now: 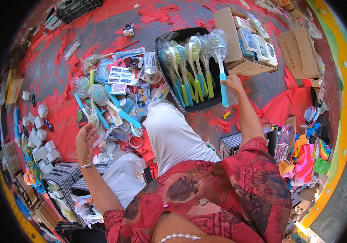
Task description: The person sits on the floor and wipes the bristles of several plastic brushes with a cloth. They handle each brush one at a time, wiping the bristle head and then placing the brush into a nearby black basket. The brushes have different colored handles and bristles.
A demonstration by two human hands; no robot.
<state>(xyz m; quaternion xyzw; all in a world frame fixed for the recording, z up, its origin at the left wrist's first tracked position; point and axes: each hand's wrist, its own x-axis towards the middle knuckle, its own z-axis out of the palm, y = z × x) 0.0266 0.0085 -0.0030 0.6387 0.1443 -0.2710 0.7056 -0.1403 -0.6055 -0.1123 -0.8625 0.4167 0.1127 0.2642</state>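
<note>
My right hand (233, 84) grips a long-handled bath brush (224, 92) by its blue handle. That brush's round head is wrapped in clear plastic and rests at the right rim of a black bin (206, 105). Inside the bin, several similar brushes (198, 86) with blue or green handles stand packed together, heads toward the far side. My left hand (86, 141) is held out with nothing in it, fingers apart. Just beyond it lies a loose pile of wrapped brushes, including a blue-handled brush (121, 112) with a mesh-like round head.
Mixed packaged goods (121, 75) spread over the torn red floor covering (64, 119). An open cardboard box (244, 67) of small boxes stands far right, beside a flattened carton (299, 52). White cubes (41, 135) lie at left. Checkered bins (62, 178) flank me; colourful bags (305, 156) lie right.
</note>
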